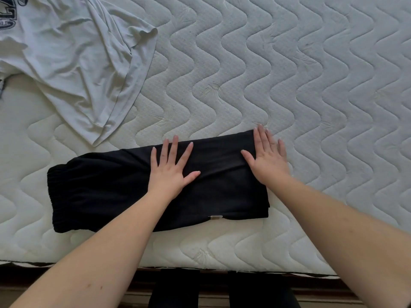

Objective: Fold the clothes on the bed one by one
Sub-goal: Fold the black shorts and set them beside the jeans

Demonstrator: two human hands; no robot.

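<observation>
Left hand [171,172]: flat, fingers spread and straight, pressed palm-down on the middle of the black garment [106,192]. Gripping nothing.

Right hand [268,158]: flat likewise, fingers straight and close together, pressed on the right end of the black garment, fingertips reaching just past its far edge onto the mattress [289,74].

Black garment: folded lengthwise into a long band, lying near the front edge of the mattress. Gathered elastic waistband at its left end; small pale label [216,217] on its near edge, right of centre. Probably shorts or trousers.

Step in hand, by judgement: smoothing and flattening the band after a lengthwise fold. Fold not yet finished; band still long.

Next move, by judgement: pinching one end of the black garment and bringing it across onto the other end, edges aligned, then pressing flat.

White T-shirt [73,58]: unfolded, rumpled, up and to the left of the black garment, well apart from it. Dark print at its upper left corner, cut off by the frame. Likely next in turn.

Mattress to the right of and beyond the black garment: bare quilting, nothing obstructing a fold there.

Below the mattress edge, nearest the black garment's front: dark bed frame and dark-clad legs [178,290] of the person.
</observation>
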